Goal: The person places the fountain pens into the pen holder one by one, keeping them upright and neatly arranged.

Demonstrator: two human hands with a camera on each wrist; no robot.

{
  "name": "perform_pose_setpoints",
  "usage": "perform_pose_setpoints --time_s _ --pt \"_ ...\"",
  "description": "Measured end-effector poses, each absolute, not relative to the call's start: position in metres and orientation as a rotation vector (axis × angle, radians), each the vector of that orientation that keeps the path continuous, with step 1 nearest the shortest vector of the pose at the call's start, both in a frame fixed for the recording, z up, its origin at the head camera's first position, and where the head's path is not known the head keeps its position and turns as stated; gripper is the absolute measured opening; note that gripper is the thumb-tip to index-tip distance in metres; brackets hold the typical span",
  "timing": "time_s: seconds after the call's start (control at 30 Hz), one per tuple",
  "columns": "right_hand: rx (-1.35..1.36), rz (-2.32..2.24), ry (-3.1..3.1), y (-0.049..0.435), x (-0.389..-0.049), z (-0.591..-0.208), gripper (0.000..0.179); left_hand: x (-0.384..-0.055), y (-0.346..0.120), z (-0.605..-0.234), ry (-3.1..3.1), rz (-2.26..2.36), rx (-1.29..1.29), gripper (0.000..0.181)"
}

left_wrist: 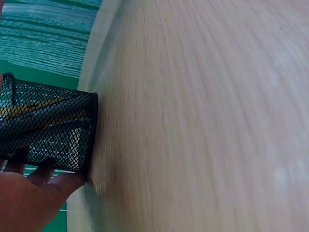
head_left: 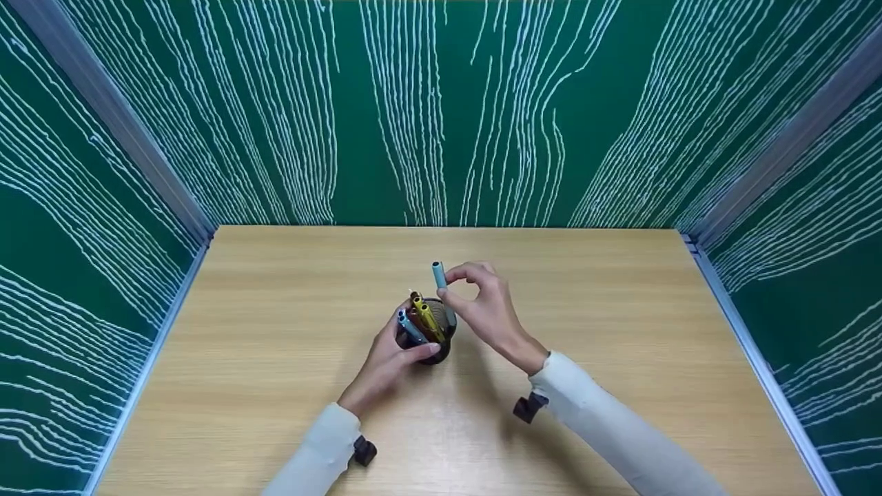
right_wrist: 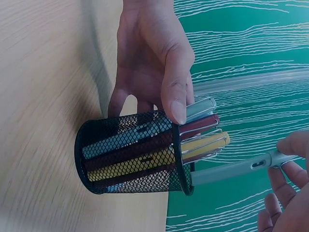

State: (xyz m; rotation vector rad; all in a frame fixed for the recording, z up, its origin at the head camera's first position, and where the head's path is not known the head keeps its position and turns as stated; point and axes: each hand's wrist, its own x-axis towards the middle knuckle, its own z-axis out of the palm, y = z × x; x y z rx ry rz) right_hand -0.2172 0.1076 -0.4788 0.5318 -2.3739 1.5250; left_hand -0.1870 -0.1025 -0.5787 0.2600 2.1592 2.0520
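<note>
A black mesh pen cup [head_left: 436, 357] stands on the table with several pens in it. My left hand [head_left: 387, 355] holds the cup from its left side, the thumb at the rim in the right wrist view. Inside the cup lean a light blue pen [right_wrist: 200, 110], a dark red pen [right_wrist: 205, 124] and a yellow pen [right_wrist: 212, 143], all with metal clips. Thumb and fingers of my right hand [head_left: 490, 306] pinch the upper end of a pale blue-green pen [right_wrist: 229, 172]. Its lower end is at the cup's mouth; how deep it reaches is unclear.
The light wooden table [head_left: 275, 296] spreads around the cup. Green panels [head_left: 455, 117] with white wavy lines rise at the back and both sides, joined by grey metal posts [head_left: 124, 103]. Each sleeve carries a small black device [head_left: 529, 406] near the wrist.
</note>
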Motion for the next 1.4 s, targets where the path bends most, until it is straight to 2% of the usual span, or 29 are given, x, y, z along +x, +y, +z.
perform_pose_setpoints --time_s 0.7,1.03,1.27,1.4 --pt "0.549 1.501 -2.480 0.107 -0.214 -0.516 0.015 -0.186 -0.102 -0.580 2.156 2.071 0.291 0.096" --pt "0.548 1.472 -2.500 0.115 -0.212 -0.519 0.014 -0.186 -0.101 -0.581 2.111 2.097 0.334 0.095" --pt "0.524 1.439 -2.507 0.132 -0.209 -0.519 0.016 -0.187 -0.105 -0.582 2.114 2.093 0.319 0.099" --pt "0.486 1.436 -2.529 0.142 -0.207 -0.522 0.016 -0.188 -0.113 -0.582 2.176 2.046 0.319 0.108"
